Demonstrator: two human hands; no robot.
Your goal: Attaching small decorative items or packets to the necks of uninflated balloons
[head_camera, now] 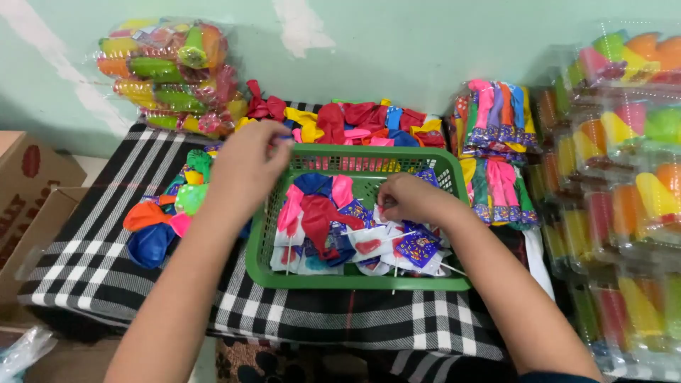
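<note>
balloon packets [369, 245], small white cards with a heart and a thin stick, lie heaped in the green plastic basket [355, 278] on the black-and-white checked cloth [92, 262]. right hand [410, 200] is inside the basket, fingers curled and pinching one packet. left hand [245, 167] hangs over the basket's left rim, fingers closed on something small i cannot make out. loose balloons [159, 220] lie just left of the basket.
</note>
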